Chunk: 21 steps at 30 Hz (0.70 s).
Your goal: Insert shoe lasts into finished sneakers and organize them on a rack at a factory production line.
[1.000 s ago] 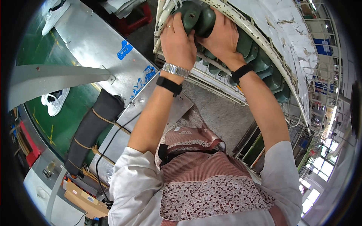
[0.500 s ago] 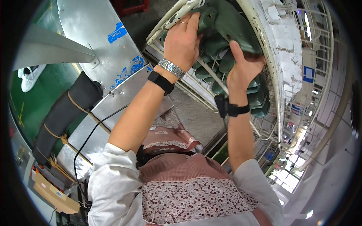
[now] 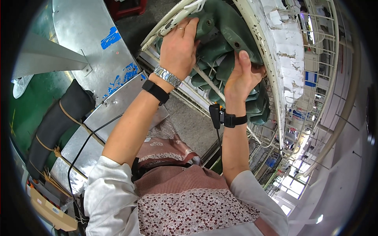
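Observation:
A pair of green shoe lasts with metal-rimmed holes lies at the top of a cream wire rack [image 3: 271,69]. My left hand [image 3: 177,53] is curled around the left last [image 3: 205,23], knuckles up, its fingertips partly hidden. The other last [image 3: 238,27] rests in my right hand [image 3: 241,80], whose thumb presses near its hole while the fingers go out of sight underneath. Several more green lasts [image 3: 258,106] hang in rows below, inside the rack.
A metal table [image 3: 84,23] with blue patches stands at the left. Next to it is a tied dark roll [image 3: 59,122]. A black cable [image 3: 84,147] runs past my left arm, and a cardboard box [image 3: 51,212] sits at lower left. Further wire racks [image 3: 321,59] stand at the right.
The whole view has shifted, moving the scene slightly left. My right thumb has come down against its last, and that last sits a little nearer me. My left hand keeps its hold.

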Each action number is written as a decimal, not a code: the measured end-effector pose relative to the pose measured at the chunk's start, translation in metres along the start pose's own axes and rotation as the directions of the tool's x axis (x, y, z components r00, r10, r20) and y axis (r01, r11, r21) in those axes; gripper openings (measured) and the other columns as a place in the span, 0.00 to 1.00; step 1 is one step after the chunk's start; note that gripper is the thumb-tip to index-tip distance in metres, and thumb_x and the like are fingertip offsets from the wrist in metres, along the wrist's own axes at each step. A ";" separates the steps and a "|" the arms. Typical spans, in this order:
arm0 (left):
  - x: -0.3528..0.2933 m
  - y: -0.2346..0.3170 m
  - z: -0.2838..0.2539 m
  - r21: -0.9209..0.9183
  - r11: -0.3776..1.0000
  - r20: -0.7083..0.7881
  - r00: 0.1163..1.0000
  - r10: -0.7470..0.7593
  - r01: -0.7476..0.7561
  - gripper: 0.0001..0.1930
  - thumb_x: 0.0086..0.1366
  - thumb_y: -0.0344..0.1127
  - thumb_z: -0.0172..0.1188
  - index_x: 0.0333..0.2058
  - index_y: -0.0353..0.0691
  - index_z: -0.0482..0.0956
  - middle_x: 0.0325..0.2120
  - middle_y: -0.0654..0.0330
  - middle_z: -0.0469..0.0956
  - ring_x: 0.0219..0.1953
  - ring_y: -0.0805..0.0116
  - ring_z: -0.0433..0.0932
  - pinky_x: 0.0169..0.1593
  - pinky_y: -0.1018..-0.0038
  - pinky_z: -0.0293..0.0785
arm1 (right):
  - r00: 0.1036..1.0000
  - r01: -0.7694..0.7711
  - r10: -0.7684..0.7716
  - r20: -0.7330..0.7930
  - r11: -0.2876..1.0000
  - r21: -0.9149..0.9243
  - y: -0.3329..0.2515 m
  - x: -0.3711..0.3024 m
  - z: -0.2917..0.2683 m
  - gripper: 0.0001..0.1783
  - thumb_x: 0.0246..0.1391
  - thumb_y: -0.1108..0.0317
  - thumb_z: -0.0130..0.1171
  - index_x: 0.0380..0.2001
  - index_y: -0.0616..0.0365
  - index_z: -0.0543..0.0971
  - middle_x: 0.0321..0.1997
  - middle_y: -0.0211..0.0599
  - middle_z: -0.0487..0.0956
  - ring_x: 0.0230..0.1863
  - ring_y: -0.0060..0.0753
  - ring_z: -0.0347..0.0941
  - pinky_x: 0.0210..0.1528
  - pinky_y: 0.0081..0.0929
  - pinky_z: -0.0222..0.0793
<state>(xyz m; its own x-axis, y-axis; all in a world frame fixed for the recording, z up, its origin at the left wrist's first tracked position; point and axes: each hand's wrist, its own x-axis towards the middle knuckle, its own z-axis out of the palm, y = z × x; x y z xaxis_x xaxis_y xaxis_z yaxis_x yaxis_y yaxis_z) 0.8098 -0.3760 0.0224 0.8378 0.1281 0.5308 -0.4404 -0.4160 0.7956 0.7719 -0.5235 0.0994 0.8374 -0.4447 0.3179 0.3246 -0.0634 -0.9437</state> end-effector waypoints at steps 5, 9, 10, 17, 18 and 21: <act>0.003 0.000 0.004 -0.002 1.000 -0.004 1.000 -0.006 0.006 0.32 0.54 0.22 0.66 0.60 0.36 0.70 0.55 0.42 0.75 0.54 0.39 0.74 0.57 0.55 0.72 | 0.980 0.170 -0.142 0.138 0.961 -0.219 0.006 -0.003 0.009 0.40 0.48 0.86 0.69 0.63 0.63 0.63 0.66 0.44 0.67 0.63 0.40 0.69 0.68 0.38 0.66; 0.010 -0.002 0.007 -0.005 0.993 0.064 0.991 -0.118 0.119 0.33 0.58 0.23 0.63 0.63 0.38 0.66 0.54 0.39 0.74 0.54 0.36 0.73 0.56 0.53 0.72 | 0.898 0.430 -0.116 0.425 0.439 -0.789 0.029 -0.002 0.013 0.58 0.35 0.71 0.80 0.68 0.66 0.56 0.69 0.53 0.62 0.71 0.49 0.60 0.72 0.45 0.56; 0.014 -0.005 0.007 -0.016 0.993 0.078 0.990 -0.114 0.115 0.34 0.59 0.24 0.62 0.65 0.40 0.64 0.53 0.38 0.74 0.53 0.34 0.72 0.55 0.51 0.72 | 0.864 0.484 -0.073 0.499 0.394 -0.781 0.033 0.000 0.018 0.59 0.35 0.68 0.79 0.68 0.67 0.55 0.69 0.56 0.62 0.72 0.53 0.57 0.73 0.46 0.54; -0.009 0.016 -0.014 -0.072 0.996 0.036 0.997 0.063 -0.061 0.35 0.56 0.18 0.59 0.64 0.37 0.66 0.59 0.39 0.70 0.59 0.39 0.71 0.59 0.55 0.71 | 0.939 0.320 0.014 0.344 0.339 -0.885 0.017 0.014 -0.010 0.52 0.49 0.57 0.72 0.71 0.63 0.56 0.71 0.62 0.60 0.72 0.62 0.57 0.72 0.47 0.55; -0.016 0.023 -0.013 -0.099 0.991 0.001 0.996 0.092 -0.091 0.33 0.55 0.18 0.59 0.62 0.37 0.68 0.58 0.41 0.71 0.58 0.41 0.72 0.59 0.56 0.71 | 0.928 0.313 0.131 0.349 0.236 -0.920 0.016 0.023 -0.012 0.50 0.51 0.52 0.69 0.70 0.63 0.59 0.71 0.59 0.62 0.70 0.61 0.60 0.70 0.48 0.58; -0.041 0.041 -0.010 -0.162 0.979 -0.019 0.992 0.121 -0.123 0.29 0.55 0.18 0.60 0.58 0.35 0.71 0.54 0.44 0.73 0.55 0.43 0.73 0.57 0.56 0.72 | 0.896 0.357 0.250 0.366 0.082 -0.930 0.010 0.037 -0.001 0.47 0.54 0.40 0.62 0.67 0.60 0.65 0.69 0.54 0.67 0.66 0.59 0.68 0.65 0.49 0.66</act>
<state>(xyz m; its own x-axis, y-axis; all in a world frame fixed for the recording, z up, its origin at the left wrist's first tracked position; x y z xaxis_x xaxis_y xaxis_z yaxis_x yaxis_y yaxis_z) 0.7542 -0.3888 0.0357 0.7720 0.0935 0.6287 -0.5864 -0.2769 0.7612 0.8053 -0.5414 0.1015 0.9927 -0.0872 0.0829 -0.0834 -0.9953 -0.0488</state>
